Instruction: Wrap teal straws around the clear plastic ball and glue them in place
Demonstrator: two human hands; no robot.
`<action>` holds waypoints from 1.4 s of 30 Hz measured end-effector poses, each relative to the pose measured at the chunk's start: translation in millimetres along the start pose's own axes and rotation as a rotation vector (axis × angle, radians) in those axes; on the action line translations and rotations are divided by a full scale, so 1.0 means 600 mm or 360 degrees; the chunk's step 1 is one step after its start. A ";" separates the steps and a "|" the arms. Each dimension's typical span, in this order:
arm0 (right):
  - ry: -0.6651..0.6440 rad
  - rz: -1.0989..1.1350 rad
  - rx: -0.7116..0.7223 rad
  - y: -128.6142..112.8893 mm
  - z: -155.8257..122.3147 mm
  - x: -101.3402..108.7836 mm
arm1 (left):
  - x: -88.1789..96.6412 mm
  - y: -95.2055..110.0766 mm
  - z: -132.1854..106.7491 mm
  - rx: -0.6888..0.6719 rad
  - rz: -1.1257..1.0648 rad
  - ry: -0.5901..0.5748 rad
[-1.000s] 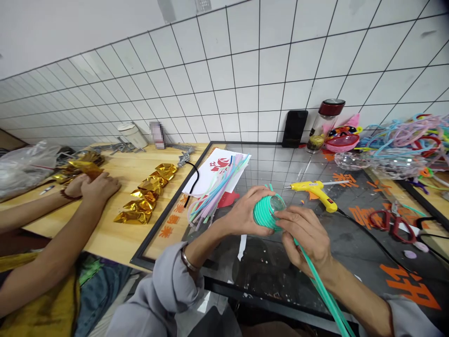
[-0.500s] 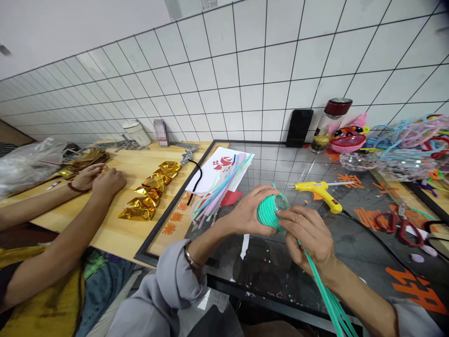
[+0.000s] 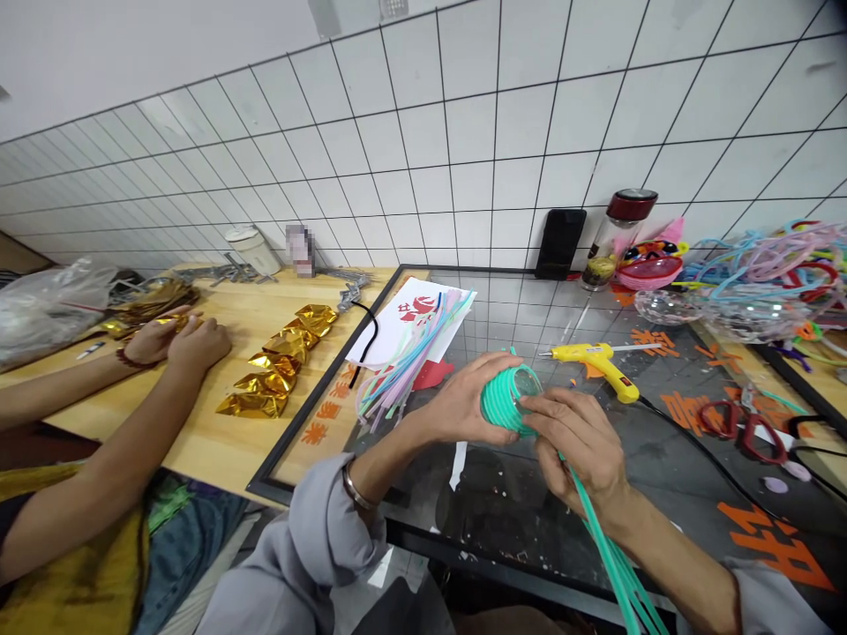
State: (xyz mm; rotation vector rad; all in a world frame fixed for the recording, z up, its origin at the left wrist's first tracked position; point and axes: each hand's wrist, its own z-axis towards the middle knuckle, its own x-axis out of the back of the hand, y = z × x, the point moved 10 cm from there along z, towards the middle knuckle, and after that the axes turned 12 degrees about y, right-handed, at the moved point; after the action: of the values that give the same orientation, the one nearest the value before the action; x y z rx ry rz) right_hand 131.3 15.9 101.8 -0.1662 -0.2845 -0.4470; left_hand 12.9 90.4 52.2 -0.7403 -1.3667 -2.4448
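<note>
My left hand (image 3: 463,401) is wrapped round a small clear cup (image 3: 508,401) coiled with green strips, tilted so its open rim faces right. My right hand (image 3: 582,441) is closed at the cup's near right side, its fingertips touching the rim. A bundle of loose green strips (image 3: 612,551) runs from under that palm down to the bottom edge. They look like fuzzy craft stems. A yellow glue gun (image 3: 599,357) lies on the dark glass tabletop (image 3: 490,520), just beyond the right hand.
Pastel strips (image 3: 416,353) lie on white paper (image 3: 377,339) beyond my left hand. Red-handled scissors (image 3: 751,432), a phone (image 3: 560,245) and a glass bottle (image 3: 615,238) are to the right. On the left, a co-worker's hands (image 3: 176,339) handle gold foil beside folded gold pieces (image 3: 281,362).
The view has shifted slightly, moving everything a little left. My hands keep nearly the same hold on the cup and strips. Gold foil now shows at the co-worker's fingers.
</note>
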 end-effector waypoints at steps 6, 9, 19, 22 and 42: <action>-0.0004 -0.0006 0.0015 -0.001 -0.001 -0.002 | -0.001 0.001 0.001 -0.0017 0.0005 0.0000; -0.0016 0.0009 0.0019 -0.001 -0.006 -0.003 | -0.002 0.001 0.001 -0.0014 -0.0016 0.0013; -0.0042 0.0039 0.0041 -0.003 -0.006 -0.006 | 0.001 0.002 0.001 0.0024 -0.0033 0.0042; -0.0059 0.0043 0.0022 -0.002 -0.007 -0.008 | 0.001 -0.007 -0.003 0.0097 -0.0020 0.0060; -0.0085 0.0057 0.0000 -0.005 -0.007 -0.011 | 0.003 0.001 -0.008 -0.0031 -0.0028 0.0087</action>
State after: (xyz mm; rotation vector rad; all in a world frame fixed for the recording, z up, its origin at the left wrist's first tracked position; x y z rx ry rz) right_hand 125.2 15.2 95.8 -0.1832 -0.3331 -0.4076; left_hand 10.3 85.7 51.5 -0.6637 -1.3366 -2.4765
